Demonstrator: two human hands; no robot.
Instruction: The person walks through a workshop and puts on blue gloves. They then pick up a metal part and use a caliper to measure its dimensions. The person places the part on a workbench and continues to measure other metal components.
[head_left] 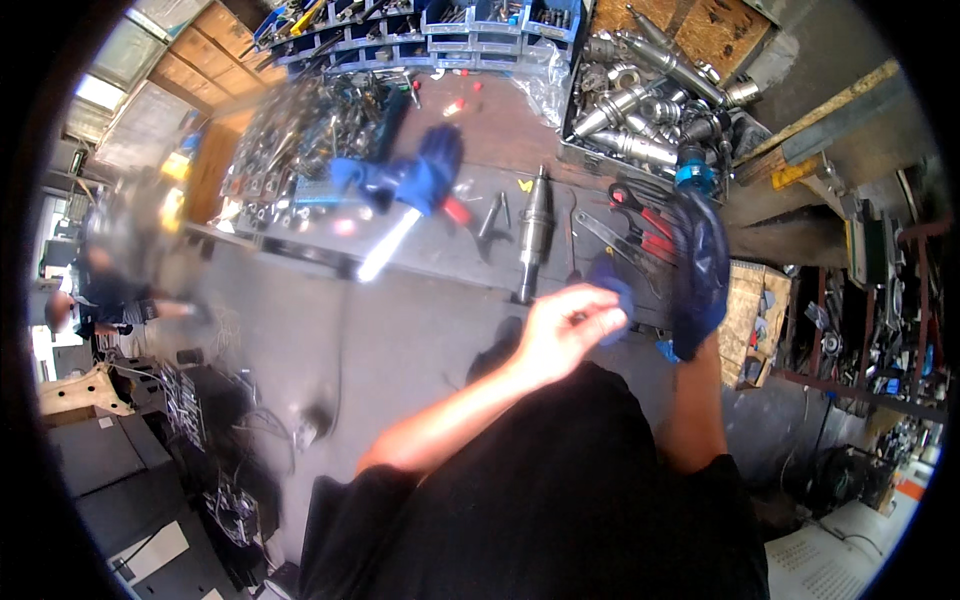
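My bare left hand (572,327) is closed in a pinch over the bench's front edge. Smeared blue material, seemingly a blue glove (612,290), shows at its fingertips. Beside it, my right hand (702,275) wears a dark blue glove, its fingers stretched away from me. Just past those fingers is a teal-banded object (693,175), perhaps a bottle. Red-handled pliers (655,243) and a flat wrench (600,230) lie between the hands on the bench. Left of them rests a stepped metal spindle (537,230).
Further left on the bench are blurred blue gloves (425,180), a shiny bar (388,247) and piled small metal parts (300,140). Blue bins (475,48) line the back. A tray of metal tool holders (650,110) stands back right. Another person (110,290) is far left.
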